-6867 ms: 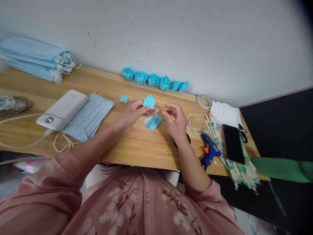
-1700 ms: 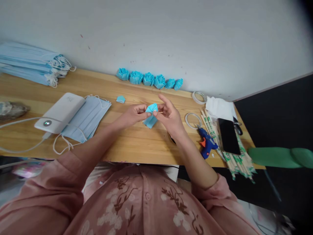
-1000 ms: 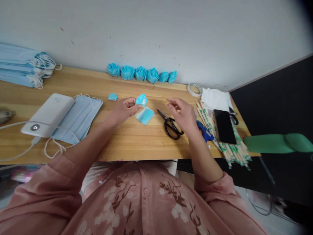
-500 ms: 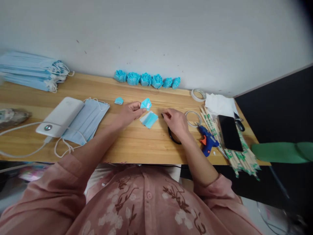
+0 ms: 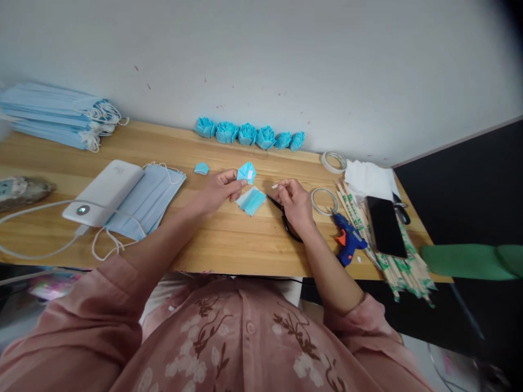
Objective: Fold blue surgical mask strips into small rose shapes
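Note:
My left hand (image 5: 224,191) pinches a folded blue petal-shaped piece (image 5: 246,173) by its lower edge; a small white patch of tape sits on its face. My right hand (image 5: 296,202), fingers closed, grips a small white strip (image 5: 275,186) that sticks out to the left. Beneath that hand lie black-handled scissors (image 5: 288,224), partly hidden by it, blades toward the left. Flat on the table between the hands rest cut blue and white fabric pieces (image 5: 251,201). Another folded blue piece (image 5: 201,168) lies left of my left hand.
Several blue fabric flowers (image 5: 247,134) line the wall. To the right are tape rolls (image 5: 333,162), a blue glue gun (image 5: 347,239), wrapped chopsticks (image 5: 402,275), a phone (image 5: 386,226) and a green bottle (image 5: 466,260). Leftward are face masks (image 5: 49,117) and a white power bank (image 5: 104,190) with its cable.
My right hand has turned a little, and a white strip now shows at its fingertips. More of the scissors is visible. My left hand still holds the folded blue piece; the whole view shifted slightly.

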Tool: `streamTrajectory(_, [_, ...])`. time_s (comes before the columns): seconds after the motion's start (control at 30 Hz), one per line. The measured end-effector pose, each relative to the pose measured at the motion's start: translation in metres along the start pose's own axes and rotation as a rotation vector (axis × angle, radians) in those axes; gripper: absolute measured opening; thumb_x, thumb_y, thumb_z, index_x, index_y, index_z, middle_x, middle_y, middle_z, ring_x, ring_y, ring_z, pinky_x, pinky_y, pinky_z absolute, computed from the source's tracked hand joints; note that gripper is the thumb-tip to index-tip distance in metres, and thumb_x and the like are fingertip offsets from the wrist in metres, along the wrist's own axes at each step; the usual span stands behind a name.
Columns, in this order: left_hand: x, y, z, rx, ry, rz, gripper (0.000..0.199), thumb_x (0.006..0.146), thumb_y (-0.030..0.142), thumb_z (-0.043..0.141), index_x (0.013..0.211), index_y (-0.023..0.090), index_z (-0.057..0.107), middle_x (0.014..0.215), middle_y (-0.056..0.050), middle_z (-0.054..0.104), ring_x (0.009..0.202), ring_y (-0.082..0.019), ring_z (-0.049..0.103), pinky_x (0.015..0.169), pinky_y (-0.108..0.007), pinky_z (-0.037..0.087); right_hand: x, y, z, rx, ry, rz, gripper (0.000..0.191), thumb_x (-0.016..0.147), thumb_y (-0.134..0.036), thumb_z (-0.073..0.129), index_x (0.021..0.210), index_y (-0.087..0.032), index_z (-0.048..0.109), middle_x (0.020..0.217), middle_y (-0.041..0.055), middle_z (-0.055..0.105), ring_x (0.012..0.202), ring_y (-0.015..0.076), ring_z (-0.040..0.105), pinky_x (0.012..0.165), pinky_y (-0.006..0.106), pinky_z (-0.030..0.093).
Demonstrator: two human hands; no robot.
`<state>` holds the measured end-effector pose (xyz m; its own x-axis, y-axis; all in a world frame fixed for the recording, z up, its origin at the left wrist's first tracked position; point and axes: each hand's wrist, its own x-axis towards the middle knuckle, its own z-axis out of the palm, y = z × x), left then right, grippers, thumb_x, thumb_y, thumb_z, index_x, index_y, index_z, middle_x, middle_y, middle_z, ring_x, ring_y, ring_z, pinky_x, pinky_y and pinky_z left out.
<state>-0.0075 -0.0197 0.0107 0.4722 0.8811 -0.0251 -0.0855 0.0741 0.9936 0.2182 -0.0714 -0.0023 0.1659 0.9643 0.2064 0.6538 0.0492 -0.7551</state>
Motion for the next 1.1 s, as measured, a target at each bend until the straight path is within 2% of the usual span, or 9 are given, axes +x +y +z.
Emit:
streamTrajectory(0.1, [-0.002,0.003,0.004,-0.094,-0.068,-0.003,0.026,0.088,0.037,0.066,0.074,0.019,0.053,0.059,0.004,0.054,0.057,-0.008,0.049,0.063,-0.024,0.040,-0.009,-0.015,-0.002,0.105,0.071,-0.161,0.019,0.099,-0.038,0.052,0.098,-0.023,0.065,0.086,0.0027,0.077,0.080,0.0190,0.073,0.076,0.033,0.057])
streamTrajectory(0.23, [-0.005,0.006,0.012,-0.111,-0.061,0.006,0.023,0.087,0.035,0.066,0.076,0.018,0.055,0.067,0.002,0.061,0.060,-0.009,0.055,0.066,-0.024,0.046,-0.016,-0.033,-0.003,-0.016,0.184,-0.602,0.010,0.098,-0.024,0.059,0.095,-0.024,0.069,0.087,0.0023,0.078,0.080,0.0176,0.072,0.074,0.031,0.056])
streamTrajectory(0.33, [-0.005,0.004,0.014,-0.088,-0.040,0.000,0.022,0.087,0.034,0.066,0.078,0.017,0.055,0.069,0.002,0.062,0.061,-0.009,0.057,0.064,-0.023,0.047,-0.015,-0.039,0.002,-0.078,0.163,-0.856,0.017,0.097,-0.013,0.058,0.102,-0.024,0.070,0.092,0.0042,0.079,0.084,0.0180,0.072,0.076,0.032,0.056])
streamTrajectory(0.47, [-0.004,-0.001,0.015,-0.096,-0.037,0.054,0.021,0.085,0.034,0.066,0.078,0.017,0.054,0.068,0.004,0.057,0.060,-0.008,0.055,0.061,-0.023,0.044,-0.012,-0.041,0.013,-0.149,0.161,-0.970,0.025,0.097,-0.010,0.057,0.107,-0.026,0.072,0.098,0.0048,0.078,0.089,0.0180,0.071,0.076,0.032,0.056])
streamTrajectory(0.6, [-0.002,-0.006,0.015,-0.041,-0.045,0.112,0.023,0.085,0.035,0.067,0.077,0.018,0.054,0.067,0.005,0.049,0.059,-0.008,0.046,0.058,-0.022,0.038,-0.010,-0.041,0.019,-0.201,0.186,-1.005,0.021,0.096,-0.013,0.060,0.104,-0.026,0.074,0.092,0.0044,0.077,0.084,0.0175,0.068,0.074,0.032,0.055])
streamTrajectory(0.73, [-0.001,-0.007,0.015,0.018,0.022,0.139,0.022,0.086,0.032,0.066,0.077,0.018,0.052,0.070,0.004,0.049,0.065,-0.009,0.044,0.061,-0.023,0.038,-0.014,-0.043,0.018,-0.150,0.036,-0.863,0.016,0.096,-0.017,0.060,0.100,-0.025,0.073,0.094,0.0052,0.077,0.086,0.0185,0.069,0.077,0.034,0.056])
streamTrajectory(0.87, [-0.001,-0.004,0.013,0.048,0.135,0.167,0.016,0.088,0.025,0.062,0.078,0.019,0.051,0.071,0.004,0.050,0.068,-0.010,0.046,0.065,-0.024,0.039,-0.023,-0.051,0.016,0.182,-0.129,-0.389,0.019,0.093,-0.030,0.065,0.112,-0.026,0.068,0.099,0.0041,0.076,0.087,0.0182,0.069,0.083,0.037,0.057])
streamTrajectory(0.97, [-0.001,-0.001,0.013,0.043,0.201,0.171,0.012,0.090,0.022,0.058,0.080,0.019,0.052,0.073,0.003,0.050,0.068,-0.011,0.047,0.064,-0.024,0.040,-0.026,-0.058,0.019,0.485,-0.217,0.012,0.026,0.091,-0.045,0.065,0.107,-0.024,0.065,0.088,0.0023,0.072,0.075,0.0156,0.067,0.068,0.031,0.058])
streamTrajectory(1.1, [-0.002,0.000,0.014,0.075,0.221,0.198,0.016,0.090,0.019,0.059,0.076,0.019,0.050,0.069,0.005,0.046,0.064,-0.009,0.044,0.060,-0.023,0.037,-0.022,-0.063,0.032,0.648,-0.321,0.230,0.032,0.082,-0.053,0.071,0.086,-0.022,0.064,0.077,0.0005,0.067,0.066,0.0127,0.061,0.054,0.025,0.053])
